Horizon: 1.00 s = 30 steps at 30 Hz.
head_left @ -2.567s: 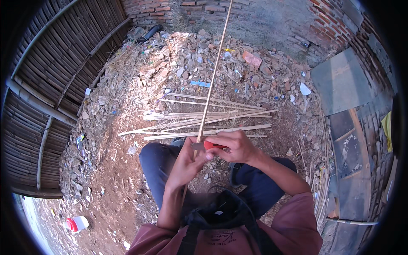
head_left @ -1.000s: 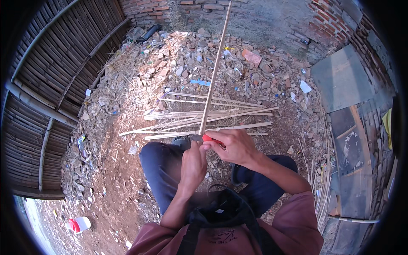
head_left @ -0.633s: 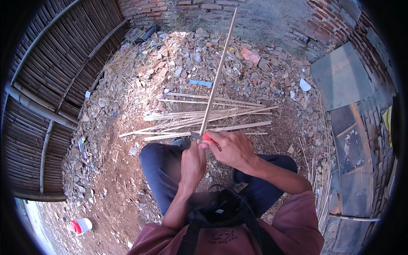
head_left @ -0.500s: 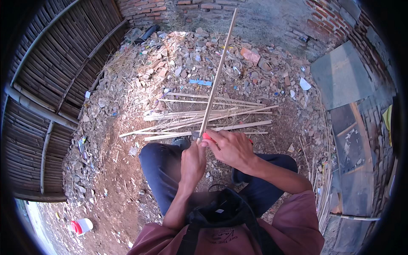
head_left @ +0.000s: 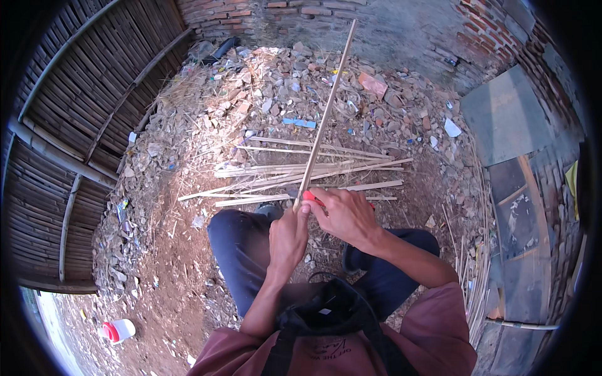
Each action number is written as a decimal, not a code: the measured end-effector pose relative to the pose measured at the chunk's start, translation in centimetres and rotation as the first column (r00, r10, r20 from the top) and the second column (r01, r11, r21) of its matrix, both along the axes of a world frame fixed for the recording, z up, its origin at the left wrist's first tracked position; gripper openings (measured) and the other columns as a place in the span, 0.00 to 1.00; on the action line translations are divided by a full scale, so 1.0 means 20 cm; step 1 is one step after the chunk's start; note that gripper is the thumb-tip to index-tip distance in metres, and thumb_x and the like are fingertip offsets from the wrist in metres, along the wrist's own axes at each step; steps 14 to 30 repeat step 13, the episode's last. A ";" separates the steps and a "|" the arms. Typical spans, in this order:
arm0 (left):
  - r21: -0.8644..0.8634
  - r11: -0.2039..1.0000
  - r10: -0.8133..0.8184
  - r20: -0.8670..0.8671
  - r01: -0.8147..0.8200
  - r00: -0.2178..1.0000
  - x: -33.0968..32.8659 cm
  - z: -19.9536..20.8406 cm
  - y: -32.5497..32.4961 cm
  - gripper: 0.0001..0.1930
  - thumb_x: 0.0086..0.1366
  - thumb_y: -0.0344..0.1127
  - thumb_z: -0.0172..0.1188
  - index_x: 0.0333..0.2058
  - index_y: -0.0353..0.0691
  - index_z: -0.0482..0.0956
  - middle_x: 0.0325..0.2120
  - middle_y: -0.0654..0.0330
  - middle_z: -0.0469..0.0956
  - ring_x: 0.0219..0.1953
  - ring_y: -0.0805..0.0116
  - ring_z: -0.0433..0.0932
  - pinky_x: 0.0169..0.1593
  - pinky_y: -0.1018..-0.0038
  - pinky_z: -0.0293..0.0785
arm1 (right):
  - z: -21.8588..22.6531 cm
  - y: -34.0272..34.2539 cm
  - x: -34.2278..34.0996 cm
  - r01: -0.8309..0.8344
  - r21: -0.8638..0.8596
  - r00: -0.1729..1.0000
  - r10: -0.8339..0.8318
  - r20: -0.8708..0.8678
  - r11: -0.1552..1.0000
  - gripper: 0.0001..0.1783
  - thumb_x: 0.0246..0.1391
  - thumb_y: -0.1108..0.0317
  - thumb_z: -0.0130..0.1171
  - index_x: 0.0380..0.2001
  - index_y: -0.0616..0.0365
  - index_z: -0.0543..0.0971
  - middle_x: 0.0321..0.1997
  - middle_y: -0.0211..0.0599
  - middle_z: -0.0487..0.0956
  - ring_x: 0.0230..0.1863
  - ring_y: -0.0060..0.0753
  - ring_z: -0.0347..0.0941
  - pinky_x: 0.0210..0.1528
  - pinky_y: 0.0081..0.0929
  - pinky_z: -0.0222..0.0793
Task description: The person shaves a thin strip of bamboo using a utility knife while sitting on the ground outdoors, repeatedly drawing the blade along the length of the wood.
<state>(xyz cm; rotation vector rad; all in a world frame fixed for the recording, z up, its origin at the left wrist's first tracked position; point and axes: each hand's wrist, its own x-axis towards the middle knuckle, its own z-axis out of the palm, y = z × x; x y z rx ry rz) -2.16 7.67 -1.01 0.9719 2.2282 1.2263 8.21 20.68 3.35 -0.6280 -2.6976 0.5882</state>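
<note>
Dirt ground (head_left: 169, 294) strewn with rubble, bamboo-slat wall (head_left: 69, 119) at 9 o'clock, brick wall (head_left: 301, 12) at 12, grey slabs (head_left: 501, 119) at 2. Person seated, dark trousers, knees apart. Left hand (head_left: 287, 237) closed around the near end of a long bamboo strip (head_left: 325, 116), thumb on top; strip runs up toward 12–1 o'clock over a pile of split strips (head_left: 301, 175) lying crosswise on the ground just beyond the knees. Right hand (head_left: 343, 216) curled over a red-handled tool (head_left: 311, 197), probably a knife, touching the strip's near end; blade hidden. Step judged: shaving or splitting the strip at its near end. Next move calls for steady left grip, blade kept along the grain, away from the left thumb. White-and-red plastic container (head_left: 118, 330) at 7 o'clock, well apart.
</note>
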 end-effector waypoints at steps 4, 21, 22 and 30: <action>-0.006 1.000 0.000 -0.014 0.000 1.000 0.00 0.00 0.00 0.29 0.81 0.54 0.47 0.38 0.29 0.78 0.17 0.40 0.73 0.21 0.39 0.74 0.31 0.54 0.70 | -0.01 0.01 0.00 -0.013 -0.014 0.998 0.012 -0.057 1.000 0.13 0.63 0.61 0.63 0.47 0.55 0.85 0.34 0.47 0.87 0.32 0.54 0.84 0.34 0.46 0.80; 0.003 1.000 0.000 -0.030 0.000 1.000 -0.01 -0.01 -0.02 0.24 0.81 0.50 0.48 0.40 0.29 0.78 0.20 0.37 0.74 0.25 0.31 0.74 0.32 0.50 0.68 | 0.02 0.02 -0.01 -0.012 -0.041 0.999 0.010 -0.034 0.999 0.16 0.63 0.56 0.64 0.46 0.56 0.86 0.37 0.49 0.87 0.34 0.54 0.85 0.37 0.44 0.80; 0.003 1.000 0.000 -0.030 0.000 1.000 -0.01 -0.01 -0.02 0.24 0.81 0.50 0.48 0.40 0.29 0.78 0.20 0.37 0.74 0.25 0.31 0.74 0.32 0.50 0.68 | 0.02 0.02 -0.01 -0.012 -0.041 0.999 0.010 -0.034 0.999 0.16 0.63 0.56 0.64 0.46 0.56 0.86 0.37 0.49 0.87 0.34 0.54 0.85 0.37 0.44 0.80; 0.003 1.000 0.000 -0.030 0.000 1.000 -0.01 -0.01 -0.02 0.24 0.81 0.50 0.48 0.40 0.29 0.78 0.20 0.37 0.74 0.25 0.31 0.74 0.32 0.50 0.68 | 0.02 0.02 -0.01 -0.012 -0.041 0.999 0.010 -0.034 0.999 0.16 0.63 0.56 0.64 0.46 0.56 0.86 0.37 0.49 0.87 0.34 0.54 0.85 0.37 0.44 0.80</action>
